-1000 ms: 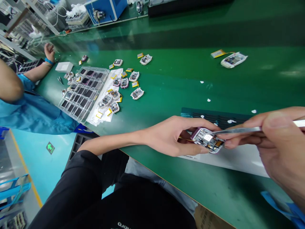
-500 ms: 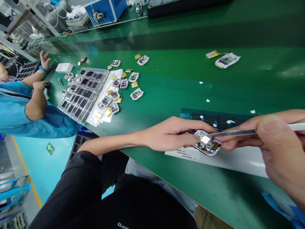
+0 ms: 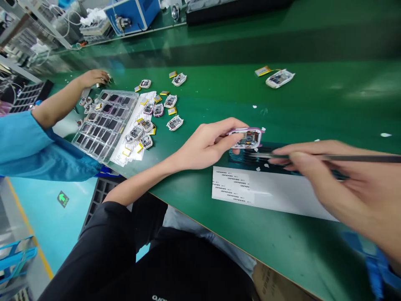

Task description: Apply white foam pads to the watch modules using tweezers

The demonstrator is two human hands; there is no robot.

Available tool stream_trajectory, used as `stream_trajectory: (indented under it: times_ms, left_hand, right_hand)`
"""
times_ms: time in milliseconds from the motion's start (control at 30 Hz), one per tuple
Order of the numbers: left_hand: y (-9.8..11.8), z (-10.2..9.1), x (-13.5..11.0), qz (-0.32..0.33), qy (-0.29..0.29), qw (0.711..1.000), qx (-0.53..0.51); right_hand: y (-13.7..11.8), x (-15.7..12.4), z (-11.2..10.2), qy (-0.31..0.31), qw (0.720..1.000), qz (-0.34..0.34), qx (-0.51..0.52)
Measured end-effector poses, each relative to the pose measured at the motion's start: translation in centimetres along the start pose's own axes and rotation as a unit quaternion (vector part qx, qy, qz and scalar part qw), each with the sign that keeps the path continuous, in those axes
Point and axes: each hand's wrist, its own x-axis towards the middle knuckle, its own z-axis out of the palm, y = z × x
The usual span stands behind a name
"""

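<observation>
My left hand (image 3: 205, 144) pinches a small open device with a purple rim (image 3: 246, 138) and holds it just above the green table (image 3: 225, 96), its circuit board showing. My right hand (image 3: 338, 184) is closed on metal tweezers (image 3: 313, 157), whose tips point left, just below the device and apart from it. Under both hands lie a white label sheet (image 3: 275, 192) and a dark tray (image 3: 282, 161), partly hidden by my right hand.
Several more open devices (image 3: 156, 110) with yellow batteries lie at the left beside a clear tray of dark screens (image 3: 105, 123). A co-worker in a blue sleeve reaches a hand (image 3: 94, 77) over there. Another device with a battery (image 3: 278, 77) lies far right. A blue machine (image 3: 131, 14) stands at the back.
My left hand has lifted the device up and away from the label sheet. The tweezers have come off it and dropped lower. The co-worker's hand has reached forward to the loose devices.
</observation>
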Motion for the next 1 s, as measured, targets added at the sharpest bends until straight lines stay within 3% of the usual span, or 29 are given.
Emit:
stream_trajectory:
  times_ms: [133,300,567,1000]
  left_hand:
    - [-0.1,-1.7,0.4,0.034,-0.102,0.99,0.09]
    - [-0.4,-2.6,0.7,0.072,-0.209,0.958,0.185]
    - [0.0,-2.8,0.6,0.087,-0.251,0.947,0.181]
    - [0.0,-2.3,0.1,0.111,-0.258,0.915,0.29]
  right_hand:
    - [-0.6,1.2,1.1,-0.036,0.988,-0.15,-0.021]
    - [0.3,2.0,0.5,-0.067,0.982,-0.175,-0.024]
    - [1.2,2.2,0.1,-0.127,0.975,-0.184,-0.013]
    - [1.3,1.9,0.2,-0.106,0.967,-0.229,-0.032]
